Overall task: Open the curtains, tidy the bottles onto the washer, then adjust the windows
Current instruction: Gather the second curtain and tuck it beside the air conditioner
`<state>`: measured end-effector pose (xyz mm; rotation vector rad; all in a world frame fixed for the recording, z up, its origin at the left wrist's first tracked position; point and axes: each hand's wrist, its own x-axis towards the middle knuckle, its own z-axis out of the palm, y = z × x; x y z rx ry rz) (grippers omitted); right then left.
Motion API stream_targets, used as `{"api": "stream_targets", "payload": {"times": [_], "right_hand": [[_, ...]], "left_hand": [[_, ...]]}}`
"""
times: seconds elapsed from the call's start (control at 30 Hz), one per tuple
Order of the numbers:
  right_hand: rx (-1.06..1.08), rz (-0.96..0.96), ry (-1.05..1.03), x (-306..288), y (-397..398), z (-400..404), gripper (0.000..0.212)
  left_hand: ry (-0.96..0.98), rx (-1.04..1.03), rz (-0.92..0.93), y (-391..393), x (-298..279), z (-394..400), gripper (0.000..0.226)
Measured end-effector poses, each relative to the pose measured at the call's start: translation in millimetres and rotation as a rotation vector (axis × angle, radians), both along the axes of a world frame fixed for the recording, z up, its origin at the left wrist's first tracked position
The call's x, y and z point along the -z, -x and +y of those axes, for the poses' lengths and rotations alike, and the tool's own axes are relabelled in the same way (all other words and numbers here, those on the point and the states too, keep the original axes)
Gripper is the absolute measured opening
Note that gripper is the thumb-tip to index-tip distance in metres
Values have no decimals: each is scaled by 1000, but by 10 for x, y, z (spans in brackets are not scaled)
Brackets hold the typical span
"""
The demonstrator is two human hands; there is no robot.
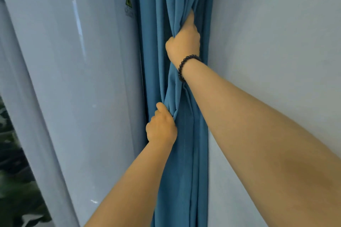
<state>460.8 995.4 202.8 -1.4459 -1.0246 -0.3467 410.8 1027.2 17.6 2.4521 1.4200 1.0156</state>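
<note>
A blue curtain (184, 171) hangs bunched into narrow folds in the corner, between a tall white appliance and a pale wall. My right hand (184, 42), with a dark bead bracelet at the wrist, is closed on the folds high up. Lower down, my left hand (161, 127) grips the curtain's left edge, with fabric pinched under its thumb. Both forearms reach up from the bottom of the view. No bottles, washer or window show here.
A tall glossy white appliance (73, 79) with a warning sticker (128, 1) stands close on the left, touching the curtain's edge. The pale wall (276, 42) fills the right side. Dark green foliage (16, 190) shows at the bottom left.
</note>
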Motion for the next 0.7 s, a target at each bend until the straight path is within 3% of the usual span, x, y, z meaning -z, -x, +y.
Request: {"api": "stream_targets", "payload": {"times": [0.13, 0.23, 0.57, 0.7], "right_hand": [[65, -44, 19, 50, 136, -260, 92], [84, -45, -7, 107, 259, -428, 99], [133, -35, -54, 361, 583, -1074, 108], [202, -100, -104, 490, 647, -1448, 110]], "left_hand": [[72, 53, -119, 221, 53, -202, 86], [64, 112, -215, 371, 53, -420, 105], [79, 207, -373, 660, 109, -1136, 118], [0, 196, -271, 739, 17, -1422, 127]]}}
